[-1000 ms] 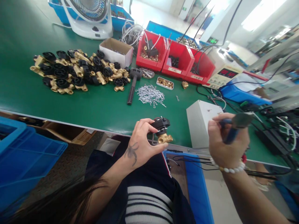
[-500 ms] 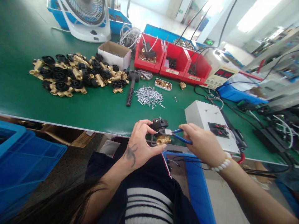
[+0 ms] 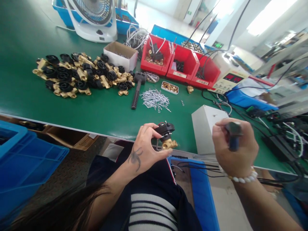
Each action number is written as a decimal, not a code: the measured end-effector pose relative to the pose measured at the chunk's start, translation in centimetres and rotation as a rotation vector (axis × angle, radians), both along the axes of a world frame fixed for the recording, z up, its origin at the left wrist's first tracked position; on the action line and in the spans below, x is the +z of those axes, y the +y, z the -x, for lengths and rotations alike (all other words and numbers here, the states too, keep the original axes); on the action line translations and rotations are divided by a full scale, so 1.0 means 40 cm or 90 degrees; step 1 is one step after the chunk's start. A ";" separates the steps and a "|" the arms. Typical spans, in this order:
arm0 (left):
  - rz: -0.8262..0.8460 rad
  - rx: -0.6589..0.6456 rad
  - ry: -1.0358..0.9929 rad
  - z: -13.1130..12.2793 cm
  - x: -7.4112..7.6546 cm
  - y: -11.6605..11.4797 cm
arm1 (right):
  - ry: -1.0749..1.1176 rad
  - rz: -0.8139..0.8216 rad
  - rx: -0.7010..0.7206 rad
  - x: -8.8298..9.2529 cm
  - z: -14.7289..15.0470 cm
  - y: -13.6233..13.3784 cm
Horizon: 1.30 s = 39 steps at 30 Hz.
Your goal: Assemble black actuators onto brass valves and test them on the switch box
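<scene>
At 5 o'clock, by edge of tabletop [image 3: 113, 117]: black-topped brass valve [image 3: 169, 144] pinched in grip of left hand [image 3: 146, 143], thumb below, fingers above, presumably for steadiness. At 4 o'clock: right hand [image 3: 237, 150], grip wrapped around blurred tool [image 3: 233, 141].

My single head-worn camera faces forward and down, close above my left hand [image 3: 145, 147], near 6 o'clock.

Shiny brass-like metal valve body [image 3: 169, 144]
</scene>
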<state>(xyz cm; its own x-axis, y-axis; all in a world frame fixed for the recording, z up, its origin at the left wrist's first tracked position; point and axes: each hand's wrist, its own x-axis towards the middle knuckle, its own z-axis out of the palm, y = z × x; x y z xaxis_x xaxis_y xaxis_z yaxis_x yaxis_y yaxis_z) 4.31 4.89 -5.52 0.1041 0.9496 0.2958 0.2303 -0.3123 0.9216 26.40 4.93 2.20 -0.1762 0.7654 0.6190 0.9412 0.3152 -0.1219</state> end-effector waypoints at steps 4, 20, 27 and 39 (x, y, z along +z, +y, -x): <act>-0.020 0.005 0.016 -0.001 -0.001 0.000 | -0.202 0.186 0.103 -0.008 0.008 0.005; -0.001 -0.005 -0.008 0.000 0.000 0.002 | -0.036 0.008 0.038 0.000 0.003 0.007; -0.009 0.000 0.010 0.002 0.003 0.005 | -0.248 0.222 0.102 -0.001 0.015 0.020; -0.010 0.005 0.013 0.002 0.000 0.003 | -0.141 0.134 0.087 -0.002 0.006 0.007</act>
<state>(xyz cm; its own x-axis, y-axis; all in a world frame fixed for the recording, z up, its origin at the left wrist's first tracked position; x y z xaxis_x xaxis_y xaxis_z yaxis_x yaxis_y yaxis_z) 4.24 5.01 -5.52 0.1022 0.9457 0.3085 0.2512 -0.3246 0.9119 26.18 5.21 2.13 -0.3992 0.8322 0.3847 0.9025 0.4306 0.0051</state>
